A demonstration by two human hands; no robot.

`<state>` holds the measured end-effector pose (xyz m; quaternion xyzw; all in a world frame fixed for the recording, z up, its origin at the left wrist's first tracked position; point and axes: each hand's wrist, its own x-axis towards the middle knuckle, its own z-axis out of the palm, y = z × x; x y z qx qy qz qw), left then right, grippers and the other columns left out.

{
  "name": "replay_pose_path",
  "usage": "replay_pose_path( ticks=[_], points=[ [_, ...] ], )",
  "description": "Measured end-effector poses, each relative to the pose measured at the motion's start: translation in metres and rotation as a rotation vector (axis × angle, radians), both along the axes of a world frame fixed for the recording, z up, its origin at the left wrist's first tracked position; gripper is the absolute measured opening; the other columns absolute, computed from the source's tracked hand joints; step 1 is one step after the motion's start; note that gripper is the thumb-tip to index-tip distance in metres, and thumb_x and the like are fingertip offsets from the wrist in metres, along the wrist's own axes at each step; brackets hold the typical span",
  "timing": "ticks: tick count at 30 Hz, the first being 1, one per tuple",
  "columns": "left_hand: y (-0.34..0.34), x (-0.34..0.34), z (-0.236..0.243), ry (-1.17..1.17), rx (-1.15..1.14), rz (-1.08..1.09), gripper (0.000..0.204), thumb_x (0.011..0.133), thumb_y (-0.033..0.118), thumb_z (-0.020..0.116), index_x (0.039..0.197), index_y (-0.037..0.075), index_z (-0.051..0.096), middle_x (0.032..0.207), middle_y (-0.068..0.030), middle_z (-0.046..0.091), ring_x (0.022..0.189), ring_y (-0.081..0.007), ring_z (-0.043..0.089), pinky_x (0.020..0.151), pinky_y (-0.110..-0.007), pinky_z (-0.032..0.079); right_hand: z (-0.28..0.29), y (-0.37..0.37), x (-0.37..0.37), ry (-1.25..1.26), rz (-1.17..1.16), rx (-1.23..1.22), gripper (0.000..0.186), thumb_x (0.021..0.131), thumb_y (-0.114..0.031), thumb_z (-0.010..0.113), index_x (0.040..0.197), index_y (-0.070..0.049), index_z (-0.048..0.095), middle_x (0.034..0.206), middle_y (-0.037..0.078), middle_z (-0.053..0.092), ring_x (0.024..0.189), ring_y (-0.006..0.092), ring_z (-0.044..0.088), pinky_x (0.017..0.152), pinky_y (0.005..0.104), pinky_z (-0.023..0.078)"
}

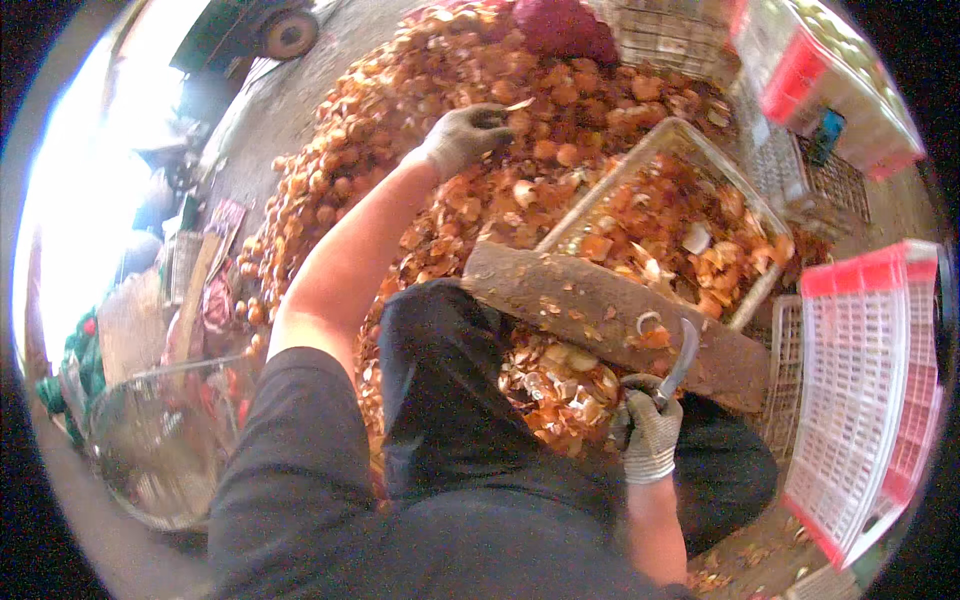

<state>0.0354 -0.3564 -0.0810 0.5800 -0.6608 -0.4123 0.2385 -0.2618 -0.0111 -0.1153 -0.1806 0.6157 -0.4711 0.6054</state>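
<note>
Gloved right hand (652,428), near brown wooden plank (570,300), clamped curved silver knife (685,358), likely for control; left hand (465,138) beyond plank: fingers, I couldn't tell.

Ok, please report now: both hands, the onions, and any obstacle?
Left hand above onions, grip unclear. Right hand holding curved blade. Onions piled among loose skins. Plank along near side of crate.

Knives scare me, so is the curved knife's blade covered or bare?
Bare: the curved knife sticks out from the right hand, no cover on its blade.
</note>
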Motion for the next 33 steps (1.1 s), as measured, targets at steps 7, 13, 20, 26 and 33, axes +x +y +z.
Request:
replay_pose_path(
  ticks=[7,13,20,26,33],
  points=[
    [0.152,0.154,-0.165,-0.403,0.217,0.200,0.050,0.080,0.036,0.073,0.120,0.007,0.063,0.106,-0.0136,0.069,0.099,-0.0223,0.065,0.089,-0.035,0.049,-0.042,-0.020,0.014,0.147,0.019,0.007,0.013,0.084,-0.003,0.054,0.095,-0.001,0.060,0.054,0.001,0.046,0.037,0.0110,0.040,0.035,0.0248,0.037],
    [0.169,0.121,-0.239,-0.423,0.053,-0.070,0.071,0.075,0.037,0.074,0.137,0.013,0.047,0.138,-0.0189,0.047,0.122,-0.0361,0.051,0.100,-0.040,0.045,-0.044,-0.059,0.029,0.203,0.006,0.141,0.012,0.081,-0.009,0.061,0.092,-0.004,0.064,0.061,-0.001,0.052,0.045,0.0086,0.045,0.043,0.0232,0.038],
    [0.082,0.092,-0.319,-0.584,0.150,-0.035,0.064,0.079,0.021,0.066,0.139,0.021,0.044,0.143,-0.0180,0.039,0.124,-0.0443,0.044,0.099,-0.047,0.045,-0.057,-0.094,0.057,0.288,0.056,0.288,0.014,0.082,-0.012,0.056,0.092,-0.004,0.061,0.056,-0.002,0.045,0.041,0.0078,0.037,0.037,0.0221,0.032],
    [0.049,0.074,-0.331,-0.647,0.149,-0.110,0.043,0.076,0.015,0.065,0.118,0.021,0.063,0.126,-0.0172,0.049,0.114,-0.0422,0.049,0.093,-0.047,0.048,-0.059,-0.109,0.062,0.389,0.060,0.368,0.016,0.078,-0.009,0.055,0.091,-0.003,0.061,0.057,-0.001,0.046,0.043,0.0080,0.039,0.039,0.0234,0.032],
    [0.001,0.098,-0.359,0.120,0.291,0.336,0.030,0.083,0.008,0.062,0.113,0.011,0.065,0.107,-0.0156,0.066,0.088,-0.0283,0.065,0.078,-0.037,0.054,-0.042,-0.127,0.082,0.356,0.005,0.413,0.017,0.076,-0.009,0.055,0.090,-0.001,0.063,0.058,-0.001,0.048,0.046,0.0091,0.042,0.043,0.0234,0.032]
  ],
)
